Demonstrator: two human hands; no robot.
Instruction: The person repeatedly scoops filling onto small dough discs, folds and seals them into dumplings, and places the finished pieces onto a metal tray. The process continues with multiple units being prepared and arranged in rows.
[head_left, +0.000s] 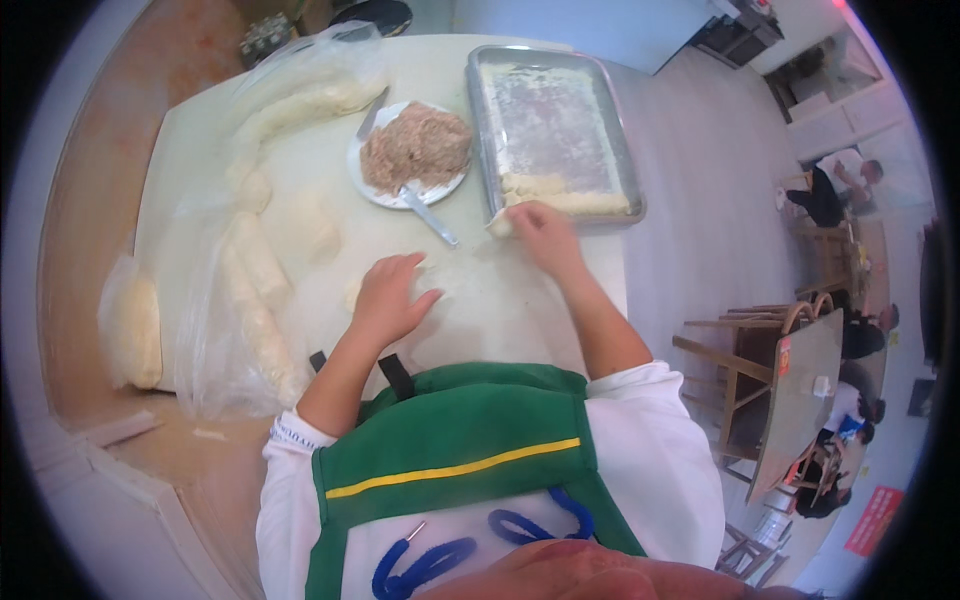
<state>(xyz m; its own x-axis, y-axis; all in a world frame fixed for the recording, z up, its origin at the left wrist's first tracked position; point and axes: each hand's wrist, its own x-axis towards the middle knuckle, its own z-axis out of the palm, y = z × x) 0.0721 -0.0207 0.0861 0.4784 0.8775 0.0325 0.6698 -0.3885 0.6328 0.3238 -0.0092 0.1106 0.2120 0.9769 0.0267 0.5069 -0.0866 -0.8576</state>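
Observation:
My right hand pinches a small piece of pale dough, likely a filled dumpling, at the near left corner of a metal tray. Inside that floured tray, a row of pale dumplings lies along the near edge. My left hand is low over the table, thumb and fingers apart; a bit of pale dough shows beside it, mostly hidden. Beyond my hands stands a white plate heaped with minced filling. A flat metal spatula leans out over the plate's near rim.
Dough rolls under clear plastic line the left of the pale tabletop. A long dough piece lies at the back left, a bagged lump at the left edge. Seated people, tables and wooden chairs are off to the right.

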